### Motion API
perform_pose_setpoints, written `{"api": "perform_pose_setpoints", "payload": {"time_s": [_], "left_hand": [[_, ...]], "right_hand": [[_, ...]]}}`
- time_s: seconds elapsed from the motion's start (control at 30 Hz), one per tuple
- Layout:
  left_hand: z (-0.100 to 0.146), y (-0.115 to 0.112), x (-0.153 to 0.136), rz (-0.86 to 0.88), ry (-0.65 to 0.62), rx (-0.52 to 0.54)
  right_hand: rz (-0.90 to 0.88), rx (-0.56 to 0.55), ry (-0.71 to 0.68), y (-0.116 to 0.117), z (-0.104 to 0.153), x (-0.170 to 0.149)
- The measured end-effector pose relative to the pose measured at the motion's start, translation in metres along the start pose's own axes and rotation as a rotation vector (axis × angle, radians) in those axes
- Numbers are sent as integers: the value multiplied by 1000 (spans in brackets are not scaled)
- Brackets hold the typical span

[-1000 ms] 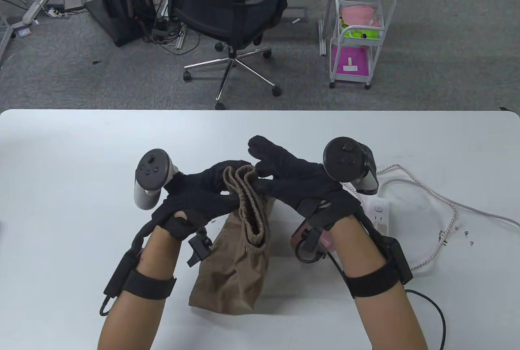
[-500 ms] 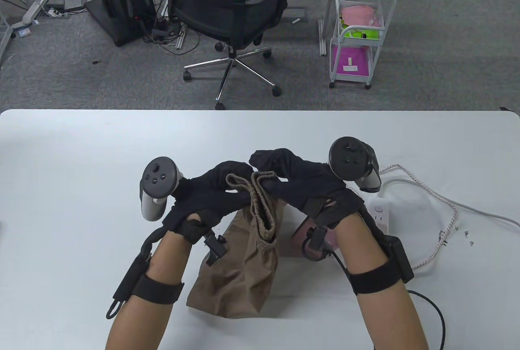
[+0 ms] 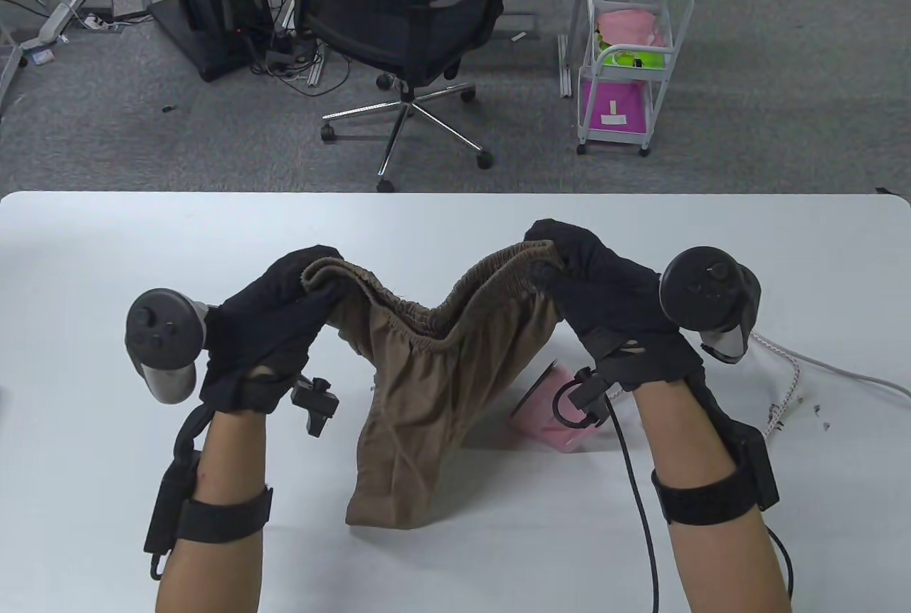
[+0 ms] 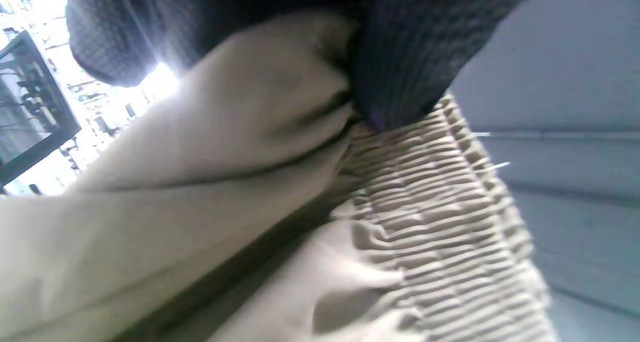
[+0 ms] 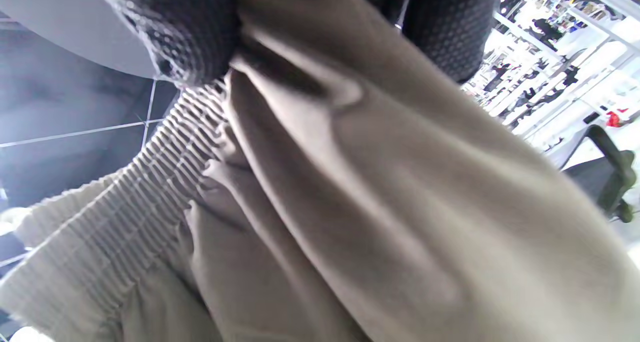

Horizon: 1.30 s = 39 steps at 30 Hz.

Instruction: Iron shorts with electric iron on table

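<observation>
Overhead, we record a white table [image 3: 107,250] with grey carpet beyond it, a black office chair [image 3: 406,8], a white trolley [image 3: 630,72] holding pink and green items, and cabling by a black stand. The brown shorts [image 3: 434,371] hang above the table, lower end touching its surface near the front edge; the left hand [image 3: 263,335] and right hand [image 3: 605,300] each clamp one end of the elastic waistband, hands well apart, band sagging between them. A pink object [image 3: 551,414] lies on the table behind the cloth, just beside the right wrist; we cannot tell what it is. A braided cord [image 3: 783,385] trails off right. In the left wrist view we see what the table view hides: gloved fingers [image 4: 400,57] curled down onto the ribbed waistband, fabric bunched beneath. In the right wrist view, fingers [image 5: 185,37] likewise pinch the gathered band, with bright shelving and the chair blurred behind.
</observation>
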State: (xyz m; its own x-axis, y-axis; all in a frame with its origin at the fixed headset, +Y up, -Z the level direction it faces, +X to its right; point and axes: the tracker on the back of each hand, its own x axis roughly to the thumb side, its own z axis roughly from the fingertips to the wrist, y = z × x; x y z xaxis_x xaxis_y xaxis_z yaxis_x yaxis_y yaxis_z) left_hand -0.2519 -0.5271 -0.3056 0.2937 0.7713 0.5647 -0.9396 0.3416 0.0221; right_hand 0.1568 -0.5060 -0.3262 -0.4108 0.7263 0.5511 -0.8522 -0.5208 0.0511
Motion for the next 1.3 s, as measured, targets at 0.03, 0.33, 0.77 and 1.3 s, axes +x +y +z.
{"api": "perform_pose_setpoints", "payload": {"time_s": [0.03, 0.33, 0.77, 1.3], "left_hand": [[1, 4, 3, 1, -8, 19], [-26, 24, 19, -70, 134, -134], [-139, -9, -44, -977, 396, 46], [-52, 33, -69, -775, 211, 73]], "right_hand": [[1, -5, -2, -2, 1, 3], [-14, 129, 60, -11, -14, 15], [266, 31, 344, 6, -128, -44], [723, 166, 82, 71, -72, -24]]}}
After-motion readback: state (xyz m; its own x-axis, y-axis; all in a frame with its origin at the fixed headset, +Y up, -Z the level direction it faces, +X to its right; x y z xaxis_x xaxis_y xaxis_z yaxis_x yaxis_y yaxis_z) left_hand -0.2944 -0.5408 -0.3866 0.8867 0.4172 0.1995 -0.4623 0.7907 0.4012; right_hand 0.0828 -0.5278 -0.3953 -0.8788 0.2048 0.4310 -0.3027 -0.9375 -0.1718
